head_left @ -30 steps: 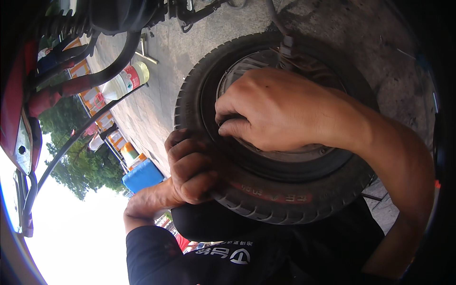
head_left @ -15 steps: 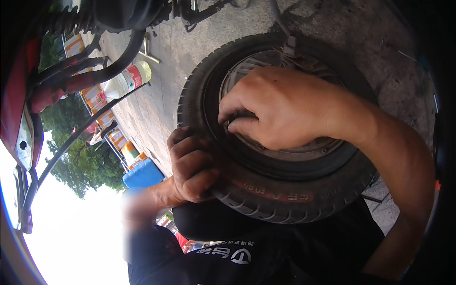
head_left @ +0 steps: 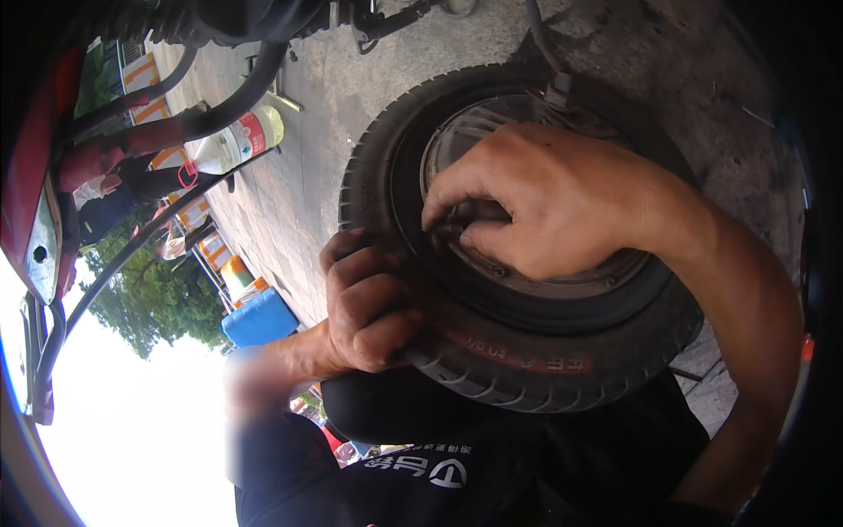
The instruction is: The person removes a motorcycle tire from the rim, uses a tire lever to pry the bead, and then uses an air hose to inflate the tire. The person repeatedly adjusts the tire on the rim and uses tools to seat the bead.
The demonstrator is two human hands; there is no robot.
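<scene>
A black tyre (head_left: 492, 373) with red-backed lettering is mounted on a grey metal wheel hub (head_left: 465, 132), leaning against my dark clothing. My left hand (head_left: 369, 303) is closed round the tyre's left edge, knuckles up. Over the hub reaches my right hand (head_left: 544, 202), its fingers curled down by the inner edge of the rim. Thumb and forefinger face each other there, around a small dark spot; whatever they pinch is hidden. A dark cable (head_left: 546, 39) with a grey fitting (head_left: 559, 91) runs to the hub from the far side.
Red and black vehicle parts (head_left: 123, 145) frame the upper left. Beyond them stand a bottle of pale yellow liquid (head_left: 237, 140), orange-and-white barriers (head_left: 145, 88) and a blue box (head_left: 261, 318). Another person (head_left: 132, 193) is partly visible far left. Paving (head_left: 307, 114) surrounds the wheel.
The wheel and both hands appear slightly further right in view. My right thumb has shifted a little, showing a larger dark gap beside the forefinger. A person has appeared in the left background.
</scene>
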